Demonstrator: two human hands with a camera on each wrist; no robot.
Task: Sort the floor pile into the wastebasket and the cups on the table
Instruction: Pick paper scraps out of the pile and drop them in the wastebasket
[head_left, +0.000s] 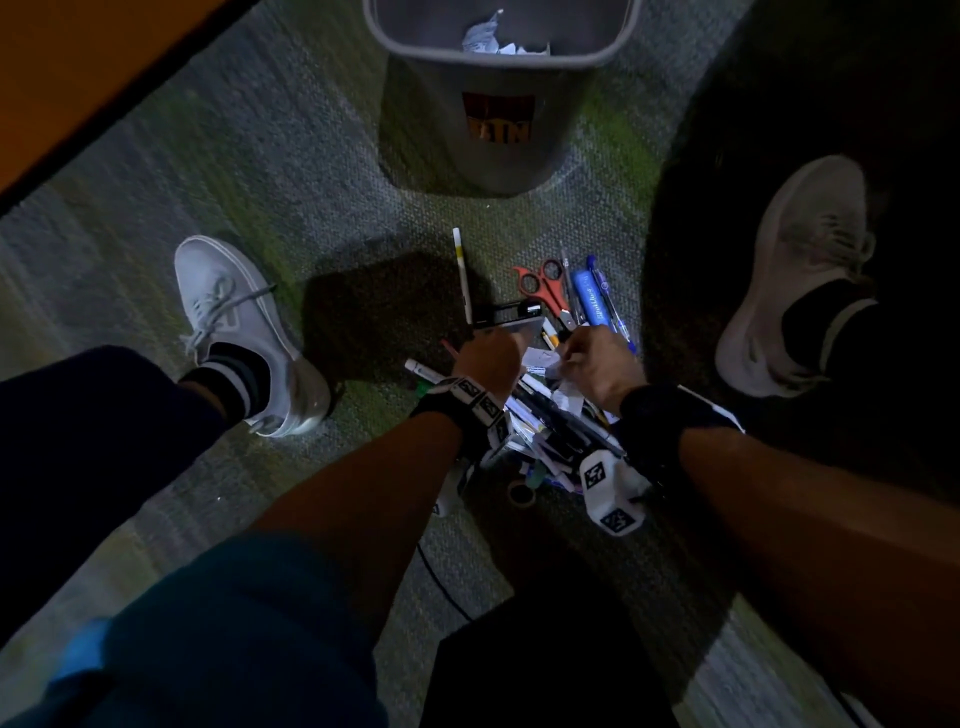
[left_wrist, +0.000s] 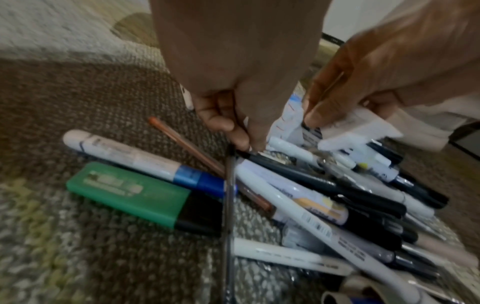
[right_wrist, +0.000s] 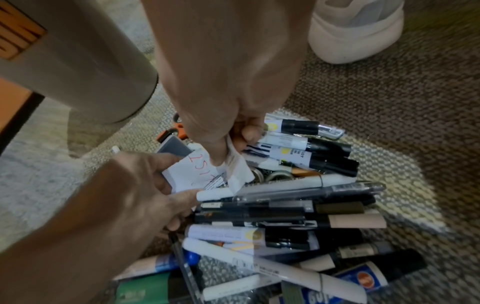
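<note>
A pile of pens and markers (head_left: 545, 421) lies on the carpet in front of the grey wastebasket (head_left: 493, 104), which holds crumpled paper. My left hand (left_wrist: 241, 142) pinches the top end of a thin dark pen (left_wrist: 229, 201) at the pile's left edge. My right hand (right_wrist: 228, 152) pinches a white paper scrap (right_wrist: 237, 172) over the pile's far side. In the head view the left hand (head_left: 491, 348) and right hand (head_left: 576, 358) are close together above the pile. No cups are in view.
Red scissors (head_left: 543, 286) and blue pens (head_left: 592, 301) lie just beyond the pile. A green highlighter (left_wrist: 130, 193) and a blue-capped white marker (left_wrist: 135, 158) sit to its left. White shoes (head_left: 234, 322) (head_left: 800, 270) flank the pile. An orange table edge (head_left: 78, 78) crosses the top left.
</note>
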